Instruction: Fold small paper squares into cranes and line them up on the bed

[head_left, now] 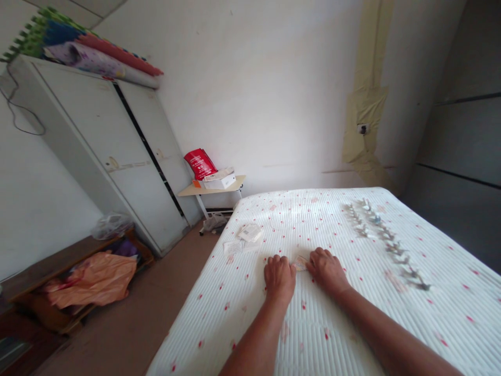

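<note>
White walls [274,104] and a grey cabinet [82,109] stand around a red-dotted bed [211,324], with papers [250,233] left and blurred small objects [393,246] in rows right. Low over the bed, a small slip [301,262] sits between left hand [279,277] and right hand [327,271], fingers curled, apparently pinching its ends. Likely a two-handed handling step, calling for steady, even grip.

Mattress [313,209]: open lane lay beyond left hand [280,275] and right hand [325,269], between papers [250,233] and small items [387,236]. Rightward, the items obstructed low passage.
</note>
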Tool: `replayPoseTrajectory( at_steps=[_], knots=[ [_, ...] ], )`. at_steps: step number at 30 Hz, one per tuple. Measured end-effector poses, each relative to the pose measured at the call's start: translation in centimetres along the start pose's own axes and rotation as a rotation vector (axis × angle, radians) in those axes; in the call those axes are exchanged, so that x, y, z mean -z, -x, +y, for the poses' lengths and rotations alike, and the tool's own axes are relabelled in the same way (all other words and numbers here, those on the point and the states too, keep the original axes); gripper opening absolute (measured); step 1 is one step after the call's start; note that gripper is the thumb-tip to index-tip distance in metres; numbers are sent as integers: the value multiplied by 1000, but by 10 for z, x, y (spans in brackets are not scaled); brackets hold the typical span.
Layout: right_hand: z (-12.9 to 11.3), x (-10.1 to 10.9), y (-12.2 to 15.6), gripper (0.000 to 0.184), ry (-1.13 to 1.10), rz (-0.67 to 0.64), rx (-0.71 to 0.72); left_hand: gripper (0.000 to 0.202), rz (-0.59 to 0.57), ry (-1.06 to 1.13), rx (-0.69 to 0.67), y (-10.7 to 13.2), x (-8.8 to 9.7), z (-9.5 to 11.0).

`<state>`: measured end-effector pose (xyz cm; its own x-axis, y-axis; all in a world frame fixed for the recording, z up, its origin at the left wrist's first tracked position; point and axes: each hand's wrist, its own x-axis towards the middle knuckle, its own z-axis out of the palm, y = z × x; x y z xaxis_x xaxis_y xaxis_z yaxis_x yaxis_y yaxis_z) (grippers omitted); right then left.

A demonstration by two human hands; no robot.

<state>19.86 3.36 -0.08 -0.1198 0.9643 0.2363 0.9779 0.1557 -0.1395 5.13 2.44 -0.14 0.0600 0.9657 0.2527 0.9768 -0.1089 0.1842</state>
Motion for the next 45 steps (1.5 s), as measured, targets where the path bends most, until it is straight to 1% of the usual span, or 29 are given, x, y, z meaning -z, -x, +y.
replayPoseTrajectory(
  at_steps=[7,11,16,24,31,35,41,45],
  knots=[
    [2,-3,-2,21,31,-8,11,21,-21,-6,-3,-1,0,1],
    [1,-1,-4,21,53,-40,9,22,-54,-12,-9,-2,0,2],
    [0,3,-8,23,68,-89,16,25,-68,-30,-25,-3,-1,1],
    [0,-1,-13,24,63,-118,3,26,-41,-36,-30,-5,-3,1],
    [-4,6,-13,25,81,-131,-8,26,-26,-31,-21,-6,-6,2],
    [-6,8,-13,25,83,-127,-22,25,-27,-46,-16,-7,-6,2],
    [-6,3,-13,22,72,-119,-52,23,-34,-51,15,-6,-5,4],
    [-6,0,-11,21,51,-85,-58,18,9,-38,-7,-5,-6,3]
  ],
)
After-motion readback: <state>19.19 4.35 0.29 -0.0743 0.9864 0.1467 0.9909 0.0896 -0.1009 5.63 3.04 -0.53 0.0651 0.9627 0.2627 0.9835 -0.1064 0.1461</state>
